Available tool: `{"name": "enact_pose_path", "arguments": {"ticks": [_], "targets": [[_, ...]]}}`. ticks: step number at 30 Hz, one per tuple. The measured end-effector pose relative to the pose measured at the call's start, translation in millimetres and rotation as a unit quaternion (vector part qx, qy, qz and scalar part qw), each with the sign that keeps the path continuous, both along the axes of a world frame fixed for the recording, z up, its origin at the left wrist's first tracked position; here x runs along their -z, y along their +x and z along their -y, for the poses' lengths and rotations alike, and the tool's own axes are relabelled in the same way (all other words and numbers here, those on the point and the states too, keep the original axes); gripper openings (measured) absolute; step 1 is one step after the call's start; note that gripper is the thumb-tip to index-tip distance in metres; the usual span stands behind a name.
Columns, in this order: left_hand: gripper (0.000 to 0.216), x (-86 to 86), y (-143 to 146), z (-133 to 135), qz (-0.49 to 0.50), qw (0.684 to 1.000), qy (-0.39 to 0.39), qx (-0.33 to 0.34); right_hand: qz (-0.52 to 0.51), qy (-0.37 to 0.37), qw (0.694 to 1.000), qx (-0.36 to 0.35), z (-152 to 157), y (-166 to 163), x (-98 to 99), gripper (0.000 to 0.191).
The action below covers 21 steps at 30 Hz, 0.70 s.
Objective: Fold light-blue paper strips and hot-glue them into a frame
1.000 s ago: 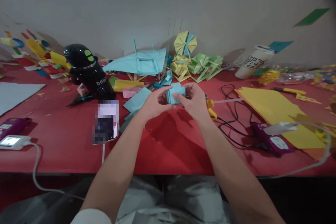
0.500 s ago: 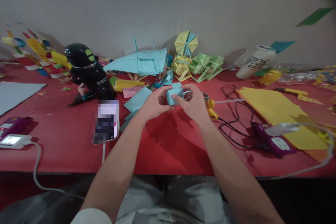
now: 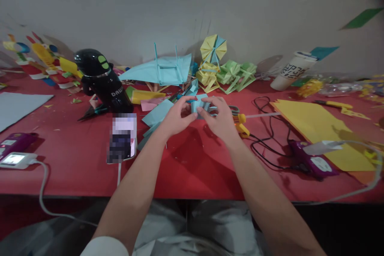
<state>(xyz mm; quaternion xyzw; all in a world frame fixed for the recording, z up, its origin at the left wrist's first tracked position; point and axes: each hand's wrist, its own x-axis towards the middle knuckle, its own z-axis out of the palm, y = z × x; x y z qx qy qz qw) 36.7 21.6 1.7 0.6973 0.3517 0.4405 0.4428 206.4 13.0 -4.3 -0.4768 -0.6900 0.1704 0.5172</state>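
A small folded light-blue paper piece (image 3: 199, 107) is held above the red table (image 3: 192, 164), pinched between both hands. My left hand (image 3: 175, 118) grips its left side with thumb and fingers closed on it. My right hand (image 3: 220, 118) holds its right side, fingers curled round the paper. Loose light-blue sheets (image 3: 156, 116) lie on the table just left of my hands.
A phone (image 3: 122, 138) lies left of my arms, with a black bottle-like device (image 3: 100, 80) behind it. Paper models (image 3: 210, 62) stand at the back. A yellow sheet (image 3: 318, 128), black cables (image 3: 267, 136), purple glue gun (image 3: 309, 160), white cup (image 3: 289, 72) lie right.
Both hands have turned and squeezed the blue paper piece slightly, and it looks narrower now. The hands stay in the same place above the table.
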Motion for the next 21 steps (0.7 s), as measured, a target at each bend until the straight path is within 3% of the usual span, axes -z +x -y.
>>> {"name": "enact_pose_path", "arguments": {"ticks": [7,14,21], "targets": [[0.05,10.2,-4.8,-7.6,-0.077,0.994,0.056,-0.045,0.023,0.021,0.999,-0.016,-0.5,-1.4,3.9,0.011],[0.066,14.6,-12.5,-9.0,-0.171,0.978,0.108,-0.056,0.078,-0.021,0.991,-0.108,-1.0,-1.8,4.0,0.034],[0.065,10.8,-10.7,-5.6,-0.207,0.969,0.12,-0.068,0.055,-0.031,0.994,-0.094,-2.7,-2.7,5.4,0.018]]}}
